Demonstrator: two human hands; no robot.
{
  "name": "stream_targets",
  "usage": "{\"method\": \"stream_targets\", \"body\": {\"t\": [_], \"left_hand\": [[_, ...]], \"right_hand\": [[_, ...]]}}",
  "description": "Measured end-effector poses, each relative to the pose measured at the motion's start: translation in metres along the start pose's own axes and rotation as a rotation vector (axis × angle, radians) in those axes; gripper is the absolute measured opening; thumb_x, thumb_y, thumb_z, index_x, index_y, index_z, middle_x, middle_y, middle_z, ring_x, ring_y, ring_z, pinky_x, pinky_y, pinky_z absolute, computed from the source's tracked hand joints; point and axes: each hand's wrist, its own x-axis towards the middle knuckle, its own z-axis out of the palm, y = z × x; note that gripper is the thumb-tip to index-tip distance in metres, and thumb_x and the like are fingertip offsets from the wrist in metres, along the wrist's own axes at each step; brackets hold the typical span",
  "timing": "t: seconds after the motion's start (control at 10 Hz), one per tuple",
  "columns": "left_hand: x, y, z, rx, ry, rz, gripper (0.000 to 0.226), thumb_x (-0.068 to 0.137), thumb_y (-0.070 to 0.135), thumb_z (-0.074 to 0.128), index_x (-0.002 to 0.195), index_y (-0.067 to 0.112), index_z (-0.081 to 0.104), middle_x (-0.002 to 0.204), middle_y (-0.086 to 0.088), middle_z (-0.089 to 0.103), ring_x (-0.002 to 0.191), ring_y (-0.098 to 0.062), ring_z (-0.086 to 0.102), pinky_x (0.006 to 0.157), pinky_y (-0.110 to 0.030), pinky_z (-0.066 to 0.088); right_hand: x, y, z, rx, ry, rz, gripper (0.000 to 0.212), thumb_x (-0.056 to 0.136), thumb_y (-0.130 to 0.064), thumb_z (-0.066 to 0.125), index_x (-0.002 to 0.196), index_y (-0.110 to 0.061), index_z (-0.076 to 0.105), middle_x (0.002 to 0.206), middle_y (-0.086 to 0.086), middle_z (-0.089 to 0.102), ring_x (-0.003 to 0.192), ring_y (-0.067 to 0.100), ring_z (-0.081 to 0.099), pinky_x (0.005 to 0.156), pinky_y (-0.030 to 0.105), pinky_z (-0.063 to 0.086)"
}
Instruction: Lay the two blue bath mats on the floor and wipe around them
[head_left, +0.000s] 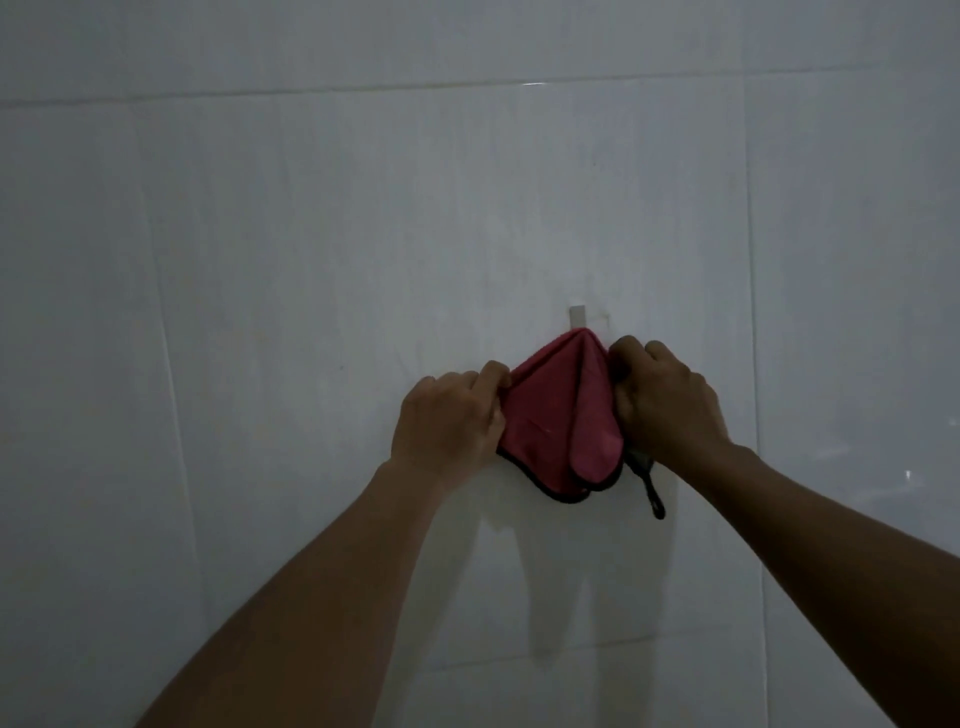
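A red cloth with a black hem hangs from a small white wall hook on the tiled wall. My left hand grips the cloth's left edge. My right hand grips its right side, and a black hanging loop dangles below that hand. The cloth's top corner sits at the hook. No blue bath mat is in view, and the floor is out of sight.
A pale tiled wall with thin grout lines fills the whole view. The light is dim, and my arms cast shadows on the tiles below the cloth.
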Motion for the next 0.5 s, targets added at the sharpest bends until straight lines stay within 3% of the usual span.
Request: {"method": "stream_targets", "body": {"t": [0.1,0.2,0.3,0.4,0.5], "left_hand": [[-0.013,0.02,-0.007,-0.102,-0.162,-0.076,0.02,0.097,0.027,0.051,0.116,0.022,0.056,0.085,0.0,0.068,0.071,-0.026,0.064,0.06,-0.03,0.038],[-0.026,0.035,-0.01,-0.179,-0.292,-0.086,0.025,0.102,0.029,0.045,0.126,0.021,0.049,0.098,-0.005,0.069,0.082,-0.032,0.067,0.064,-0.033,0.04],[-0.037,0.035,-0.021,-0.164,-0.307,-0.023,0.032,0.1,0.029,0.046,0.132,0.02,0.047,0.099,-0.007,0.069,0.084,-0.033,0.067,0.067,-0.035,0.046],[-0.05,0.019,-0.043,-0.064,-0.419,-0.008,0.034,0.099,0.032,0.045,0.131,0.02,0.051,0.103,-0.009,0.069,0.09,-0.033,0.066,0.07,-0.035,0.044],[-0.066,-0.005,-0.077,-0.035,-0.491,-0.077,0.035,0.099,0.038,0.047,0.131,0.024,0.052,0.109,-0.01,0.066,0.099,-0.032,0.064,0.078,-0.035,0.045]], "right_hand": [[-0.013,-0.012,-0.002,0.081,-0.084,0.072,0.016,0.097,-0.022,0.047,0.112,-0.022,0.052,0.088,0.0,0.06,0.068,0.024,0.059,0.061,0.037,0.051],[-0.028,-0.026,0.001,0.169,-0.162,0.109,0.014,0.101,-0.023,0.045,0.114,-0.019,0.048,0.076,-0.005,0.058,0.061,0.014,0.056,0.053,0.032,0.043],[-0.043,-0.037,-0.007,0.191,-0.197,0.122,0.028,0.1,-0.028,0.05,0.125,-0.016,0.046,0.088,-0.001,0.064,0.073,0.019,0.063,0.063,0.039,0.052],[-0.055,-0.043,-0.013,0.02,-0.355,0.257,0.049,0.093,-0.034,0.054,0.137,-0.018,0.041,0.115,0.009,0.065,0.099,0.031,0.065,0.085,0.049,0.056],[-0.061,-0.059,-0.025,-0.318,-0.801,0.462,0.059,0.085,-0.038,0.06,0.138,-0.014,0.048,0.118,0.009,0.061,0.105,0.03,0.063,0.095,0.044,0.054]]}}
